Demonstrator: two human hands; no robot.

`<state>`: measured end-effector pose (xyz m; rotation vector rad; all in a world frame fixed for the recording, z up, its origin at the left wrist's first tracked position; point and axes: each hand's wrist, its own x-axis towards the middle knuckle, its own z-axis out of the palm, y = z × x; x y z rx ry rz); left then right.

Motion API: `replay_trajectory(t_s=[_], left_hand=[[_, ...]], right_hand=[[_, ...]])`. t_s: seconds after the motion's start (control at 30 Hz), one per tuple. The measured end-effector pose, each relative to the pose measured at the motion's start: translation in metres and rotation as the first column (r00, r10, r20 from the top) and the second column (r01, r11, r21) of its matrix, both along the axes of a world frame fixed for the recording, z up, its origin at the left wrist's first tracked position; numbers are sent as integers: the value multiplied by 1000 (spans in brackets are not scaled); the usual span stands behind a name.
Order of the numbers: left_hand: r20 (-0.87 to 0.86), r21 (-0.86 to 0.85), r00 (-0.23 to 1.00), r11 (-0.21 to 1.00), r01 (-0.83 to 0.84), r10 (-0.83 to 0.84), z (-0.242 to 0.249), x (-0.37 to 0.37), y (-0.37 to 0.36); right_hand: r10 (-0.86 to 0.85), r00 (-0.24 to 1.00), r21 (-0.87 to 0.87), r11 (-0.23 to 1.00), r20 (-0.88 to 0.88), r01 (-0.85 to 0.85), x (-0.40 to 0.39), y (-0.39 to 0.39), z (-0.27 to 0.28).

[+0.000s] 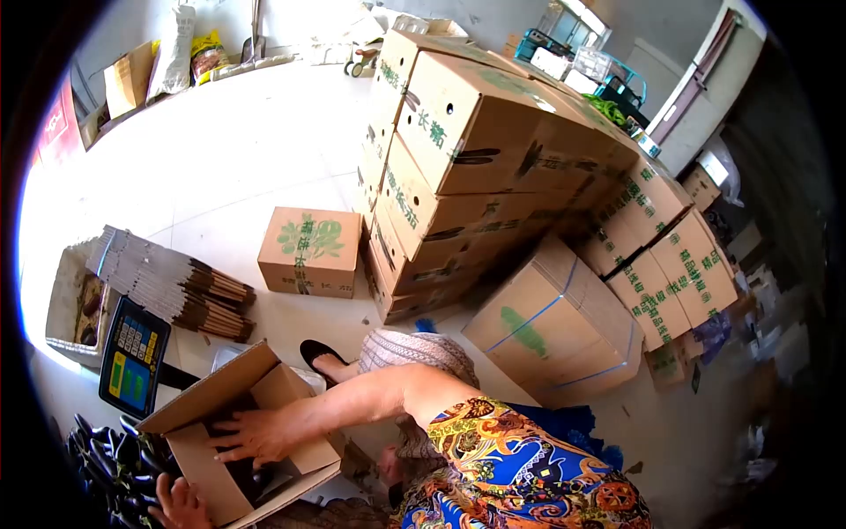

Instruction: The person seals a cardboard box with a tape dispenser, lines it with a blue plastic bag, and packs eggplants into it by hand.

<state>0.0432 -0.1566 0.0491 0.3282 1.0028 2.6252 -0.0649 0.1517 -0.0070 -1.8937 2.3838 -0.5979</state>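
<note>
The open cardboard box (233, 436) sits low at the left, tilted, flaps spread; its dark inside is hard to read, though something dark, likely eggplants, lies in it. The right hand (251, 435) reaches down across the box from a bare arm, fingers spread flat over the opening and an inner flap; whether it grips anything there I cannot tell. The left hand (181, 504) is partly cut off by the bottom edge, fingers curled against the box's outer wall. Just left lies a pile of dark eggplants (115, 463), partly lost in the lens shadow. A weighing scale display (133, 356) stands behind the box, beside bundled flat cartons (176, 284). Stacked printed cartons (493, 167) rise beyond.
</note>
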Motion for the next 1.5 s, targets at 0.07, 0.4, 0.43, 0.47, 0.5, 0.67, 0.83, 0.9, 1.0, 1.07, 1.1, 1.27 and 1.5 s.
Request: replay_trajectory(t_s=[0.07,0.4,0.43,0.47,0.5,0.67,0.83,0.9,1.0,1.07,1.1,1.27,1.5], left_hand=[[-109,-143,946,937,-320,306,13,25,10],[-448,-860,758,2,-510,474,-2,-28,63],[-358,-910,777,-9,-413,518,-11,-34,68],[-347,-922,809,-17,-386,474,-6,-36,73],[-333,-933,838,-25,-358,432,-1,-34,75],[-303,-944,842,-21,-328,446,-1,-34,75],[-78,-817,801,423,-392,593,-47,-31,47],[71,-581,678,582,-569,732,-12,-26,76],[-23,-654,693,513,-556,721,-22,-16,71],[-95,-686,725,483,-545,683,-30,-18,59],[-17,-626,716,551,-552,698,-23,-21,58],[54,-724,740,537,-433,670,-10,-52,31],[-376,-855,703,67,-515,603,-15,-67,26]], right_hand=[[6,1000,11,1000,-8,-6,0,-10,-8],[-82,957,-396,898,277,191,-14,13,35],[-117,920,-402,874,375,274,-17,27,70],[-128,855,-268,917,502,295,-24,43,97],[-154,775,-125,950,613,287,-27,60,123],[-453,817,-240,890,-357,388,-49,97,177],[-424,897,-12,905,-126,426,-1,78,112],[-359,894,-100,934,-270,344,22,78,80],[-364,923,-14,931,-126,366,20,86,71],[-347,929,-7,937,-126,349,18,85,80],[-314,940,-8,949,-135,316,15,85,78],[-259,959,-21,966,-119,258,10,82,76],[-352,928,-109,934,-119,340,13,80,70]])
